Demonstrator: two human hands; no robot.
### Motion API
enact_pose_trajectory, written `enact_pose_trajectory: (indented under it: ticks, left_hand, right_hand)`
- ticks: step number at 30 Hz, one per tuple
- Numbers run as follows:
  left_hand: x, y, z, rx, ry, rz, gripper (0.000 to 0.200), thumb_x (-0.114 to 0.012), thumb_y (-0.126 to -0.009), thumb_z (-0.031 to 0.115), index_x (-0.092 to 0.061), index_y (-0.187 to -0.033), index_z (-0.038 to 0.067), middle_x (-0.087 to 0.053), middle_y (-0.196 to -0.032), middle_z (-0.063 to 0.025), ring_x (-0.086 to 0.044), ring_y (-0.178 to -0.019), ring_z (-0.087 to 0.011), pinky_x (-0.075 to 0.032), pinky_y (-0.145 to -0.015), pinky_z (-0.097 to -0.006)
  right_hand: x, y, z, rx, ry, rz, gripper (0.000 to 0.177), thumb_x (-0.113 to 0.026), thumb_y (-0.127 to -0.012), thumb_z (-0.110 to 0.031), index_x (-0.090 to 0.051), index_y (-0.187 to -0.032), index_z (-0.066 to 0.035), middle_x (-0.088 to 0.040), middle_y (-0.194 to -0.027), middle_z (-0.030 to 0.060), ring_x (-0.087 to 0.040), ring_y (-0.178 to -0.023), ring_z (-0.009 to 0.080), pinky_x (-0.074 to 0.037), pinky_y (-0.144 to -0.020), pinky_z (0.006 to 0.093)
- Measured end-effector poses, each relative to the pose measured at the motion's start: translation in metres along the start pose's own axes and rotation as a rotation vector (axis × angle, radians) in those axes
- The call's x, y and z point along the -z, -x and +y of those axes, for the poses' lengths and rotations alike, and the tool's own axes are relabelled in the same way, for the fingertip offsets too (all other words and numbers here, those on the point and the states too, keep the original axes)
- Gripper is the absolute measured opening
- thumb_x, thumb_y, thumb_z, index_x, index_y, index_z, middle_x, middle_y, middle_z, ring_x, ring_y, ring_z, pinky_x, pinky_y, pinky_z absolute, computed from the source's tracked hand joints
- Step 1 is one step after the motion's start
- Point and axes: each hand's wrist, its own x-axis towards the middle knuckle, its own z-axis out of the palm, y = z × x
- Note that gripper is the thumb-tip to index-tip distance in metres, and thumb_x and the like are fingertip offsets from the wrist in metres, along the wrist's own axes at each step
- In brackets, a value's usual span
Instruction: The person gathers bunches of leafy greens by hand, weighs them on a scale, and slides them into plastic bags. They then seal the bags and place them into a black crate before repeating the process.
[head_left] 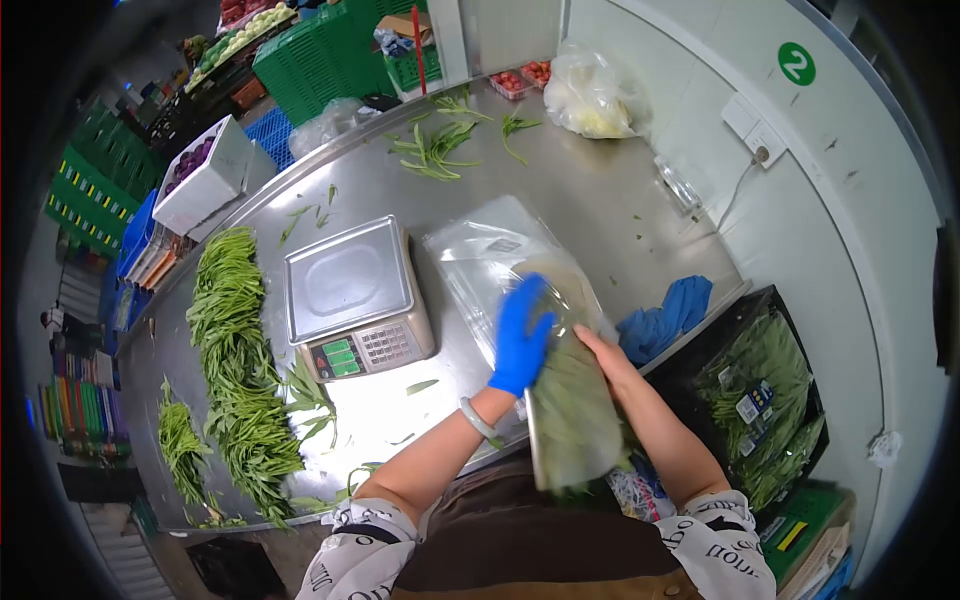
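Note:
A clear plastic bag of leafy greens hangs tilted over the table's front edge, close to my body. My right hand, bare, grips the bag's right side, thumb on top and the other fingers hidden beneath. Against the bag's upper left side is my left hand in a blue glove, its fingers stretched out, thumb apart and slightly blurred. Just beyond both hands, a stack of flat clear bags lies on the metal table.
A digital scale stands left of the bags, beside a long pile of greens. A crumpled blue glove lies at the right edge. Below it, a black crate holds bagged greens. A white foam box stands at far left.

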Motion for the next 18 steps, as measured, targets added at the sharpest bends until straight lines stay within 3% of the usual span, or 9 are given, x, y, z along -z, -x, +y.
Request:
enact_pose_trajectory:
  ticks: [1, 2, 4, 6, 7, 10, 11, 14, 18]
  left_hand:
    - [0.005, -0.001, -0.012, 0.008, -0.208, 0.262, 0.069, -0.071, -0.080, 0.018, -0.039, -0.137, -0.004, -0.048, -0.136, -0.0185, -0.043, -0.129, -0.0285, -0.028, -0.111, -0.0352]
    - [0.010, 0.000, -0.025, 0.287, -0.170, 0.305, 0.072, -0.069, -0.084, 0.029, -0.036, -0.139, -0.004, -0.049, -0.134, -0.0175, -0.046, -0.125, -0.0275, -0.035, -0.106, -0.0329]
    - [0.037, 0.003, -0.031, 0.950, 0.671, -0.180, 0.065, -0.061, -0.090, 0.041, -0.042, -0.136, 0.000, -0.054, -0.129, -0.0142, -0.054, -0.116, -0.0246, -0.042, -0.099, -0.0311]
    - [0.051, 0.011, -0.022, 1.069, 0.762, -0.214, 0.061, -0.052, -0.094, 0.049, -0.048, -0.133, 0.003, -0.059, -0.122, -0.0119, -0.060, -0.106, -0.0214, -0.047, -0.093, -0.0307]
    - [0.060, 0.014, -0.017, 1.034, 0.845, -0.184, 0.061, -0.047, -0.095, 0.053, -0.051, -0.130, 0.003, -0.063, -0.116, -0.0106, -0.062, -0.102, -0.0206, -0.047, -0.093, -0.0311]
    - [0.091, 0.023, 0.009, 0.983, 1.128, -0.268, 0.077, -0.032, -0.092, 0.066, -0.041, -0.140, 0.006, -0.053, -0.132, -0.0129, -0.055, -0.115, -0.0259, -0.044, -0.099, -0.0384]
    - [0.097, 0.027, 0.013, 0.966, 1.112, -0.256, 0.078, -0.031, -0.092, 0.067, -0.036, -0.142, 0.007, -0.047, -0.137, -0.0133, -0.052, -0.120, -0.0280, -0.042, -0.102, -0.0408]
    - [0.099, 0.043, 0.021, 0.896, 1.094, -0.211, 0.074, -0.033, -0.094, 0.062, -0.036, -0.142, 0.006, -0.049, -0.136, -0.0137, -0.052, -0.119, -0.0265, -0.042, -0.102, -0.0392]
    - [0.090, 0.054, 0.031, 0.946, 1.117, -0.217, 0.073, -0.035, -0.094, 0.061, -0.038, -0.141, 0.006, -0.051, -0.133, -0.0136, -0.054, -0.117, -0.0257, -0.045, -0.099, -0.0389]
  right_hand:
    - [-0.009, 0.002, -0.005, 0.002, 0.024, 0.039, 0.064, -0.067, -0.085, -0.040, -0.047, -0.127, 0.004, -0.060, -0.115, 0.0128, -0.061, -0.100, 0.0216, -0.050, -0.086, 0.0357]
    - [-0.017, -0.003, -0.005, 0.010, 0.013, 0.071, 0.061, -0.066, -0.086, -0.038, -0.047, -0.128, 0.002, -0.059, -0.118, 0.0127, -0.060, -0.103, 0.0212, -0.050, -0.086, 0.0360]
    - [-0.032, -0.016, -0.002, 0.025, -0.002, 0.136, 0.055, -0.065, -0.087, -0.034, -0.048, -0.129, -0.002, -0.056, -0.123, 0.0126, -0.058, -0.107, 0.0206, -0.049, -0.088, 0.0366]
    - [-0.058, -0.008, -0.004, 0.165, 0.081, 0.180, 0.067, -0.067, -0.086, -0.032, -0.034, -0.136, -0.001, -0.044, -0.134, 0.0138, -0.049, -0.117, 0.0241, -0.044, -0.095, 0.0373]
    - [-0.066, 0.000, -0.009, 0.233, 0.124, 0.201, 0.074, -0.067, -0.085, -0.031, -0.027, -0.140, -0.001, -0.038, -0.139, 0.0145, -0.045, -0.122, 0.0258, -0.041, -0.098, 0.0377]
    - [-0.078, 0.037, -0.018, 0.346, -0.211, -0.050, 0.058, -0.059, -0.089, -0.017, -0.032, -0.139, -0.005, -0.031, -0.146, 0.0121, -0.043, -0.125, 0.0256, -0.042, -0.098, 0.0388]
    - [-0.072, 0.041, -0.018, 0.300, -0.448, -0.208, 0.054, -0.055, -0.089, -0.010, -0.034, -0.139, -0.007, -0.035, -0.143, 0.0115, -0.047, -0.120, 0.0249, -0.039, -0.100, 0.0354]
    - [-0.055, 0.035, 0.000, 0.450, -0.213, -0.146, 0.052, -0.054, -0.090, -0.010, -0.035, -0.138, -0.007, -0.037, -0.142, 0.0113, -0.046, -0.120, 0.0232, -0.039, -0.099, 0.0344]
    - [-0.060, 0.019, 0.008, 0.632, 0.404, 0.128, 0.034, -0.056, -0.093, -0.020, -0.048, -0.123, -0.005, -0.058, -0.118, 0.0100, -0.060, -0.092, 0.0204, -0.046, -0.081, 0.0312]
